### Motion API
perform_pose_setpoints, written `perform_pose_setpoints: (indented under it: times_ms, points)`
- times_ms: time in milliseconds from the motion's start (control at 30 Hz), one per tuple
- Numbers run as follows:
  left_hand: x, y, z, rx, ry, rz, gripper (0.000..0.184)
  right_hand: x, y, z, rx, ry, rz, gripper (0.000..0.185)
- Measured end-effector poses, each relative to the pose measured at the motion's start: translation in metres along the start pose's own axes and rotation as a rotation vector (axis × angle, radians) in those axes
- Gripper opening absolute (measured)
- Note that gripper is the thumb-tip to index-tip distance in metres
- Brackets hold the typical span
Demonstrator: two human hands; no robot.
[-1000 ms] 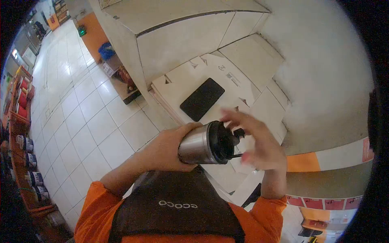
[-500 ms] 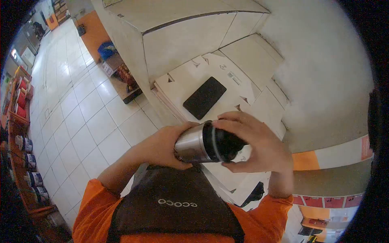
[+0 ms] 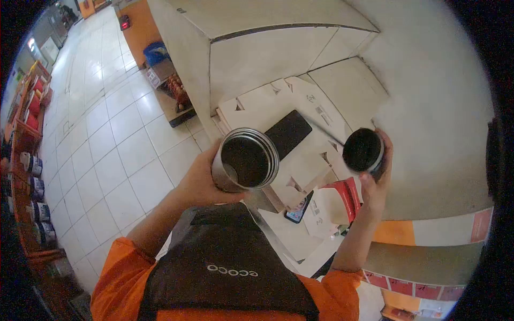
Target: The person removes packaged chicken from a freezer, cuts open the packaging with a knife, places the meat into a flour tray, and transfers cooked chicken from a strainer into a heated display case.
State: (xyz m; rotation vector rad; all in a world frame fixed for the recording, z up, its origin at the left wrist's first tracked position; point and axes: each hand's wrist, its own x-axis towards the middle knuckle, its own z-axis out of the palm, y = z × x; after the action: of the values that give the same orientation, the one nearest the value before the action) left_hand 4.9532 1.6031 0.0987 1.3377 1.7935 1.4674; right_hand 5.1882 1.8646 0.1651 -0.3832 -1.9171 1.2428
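Observation:
My left hand (image 3: 201,182) is closed around a stainless steel tumbler (image 3: 220,170), its threaded mouth uncovered and tilted toward me. The inside looks dark; I cannot tell what it contains. Off to the right, my right hand (image 3: 379,187) grips a round black lid (image 3: 364,151) with its underside turned toward me. A thin grey rod, like a straw, sticks out from the lid to the upper left. Behind the tumbler lies a black phone (image 3: 292,134) on stacked white cardboard (image 3: 257,107). The two hands are well apart.
A smaller phone with a lit picture (image 3: 299,207) and a red and white packet (image 3: 342,198) lie below the lid. A tiled ledge (image 3: 267,59) rises behind the cardboard. At left are a tiled floor (image 3: 107,160) and shelves with several tubs (image 3: 40,208).
The lid has come off the tumbler. My right hand has moved right and away with it, while the tumbler has tipped so its mouth shows. The smaller phone and packet have come into view.

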Motion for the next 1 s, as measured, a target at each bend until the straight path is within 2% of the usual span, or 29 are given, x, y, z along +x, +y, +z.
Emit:
perform_pose_setpoints:
  times_ms: [100, 167, 200, 300, 500, 567, 633, 667, 767, 833, 900, 967, 1000]
  points:
    - [-0.006, -0.010, 0.000, -0.013, 0.063, 0.036, 0.099, 0.021, 0.028, -0.006, -0.028, 0.078, 0.039, 0.086]
    - [-0.009, -0.015, -0.003, -0.013, 0.108, 0.072, 0.098, 0.043, 0.078, -0.019, -0.036, 0.130, 0.106, 0.081]
    - [-0.009, -0.012, -0.006, 0.013, 0.134, 0.088, 0.098, 0.052, 0.095, -0.016, -0.099, 0.165, 0.141, 0.082]
    - [-0.015, -0.028, -0.013, 0.065, 0.187, 0.055, 0.097, 0.075, 0.139, -0.007, -0.382, 0.150, 0.075, 0.070]
    - [-0.053, -0.072, -0.072, 0.083, 0.276, -0.113, 0.094, 0.088, 0.122, 0.030, -0.423, -0.067, 0.296, 0.076]
    - [-0.071, -0.093, -0.103, 0.080, 0.312, -0.148, 0.093, 0.090, 0.118, 0.044, -0.500, -0.040, 0.277, 0.077]
    - [-0.094, -0.130, -0.136, 0.089, 0.303, -0.180, 0.092, 0.093, 0.131, 0.027, -0.533, -0.021, 0.262, 0.073]
    - [-0.105, -0.147, -0.154, 0.097, 0.291, -0.198, 0.092, 0.089, 0.124, 0.035, -0.538, 0.008, 0.265, 0.063]
    - [-0.143, -0.190, -0.206, 0.159, 0.283, -0.219, 0.089, 0.091, 0.119, 0.035, -0.723, 0.173, 0.322, 0.053]
    - [-0.167, -0.211, -0.243, 0.221, 0.313, -0.200, 0.087, 0.084, 0.111, 0.037, -0.824, 0.265, 0.268, 0.049]
    - [-0.167, -0.216, -0.277, 0.058, 0.293, -0.280, 0.082, 0.079, 0.101, 0.044, -0.846, 0.375, 0.240, 0.045]
    - [-0.174, -0.229, -0.319, 0.090, 0.234, -0.304, 0.080, 0.069, 0.118, 0.003, -0.773, 0.525, 0.099, 0.040]
    - [-0.182, -0.251, -0.334, 0.134, 0.274, -0.269, 0.077, 0.061, 0.103, 0.014, -1.218, 0.458, -0.087, 0.039]
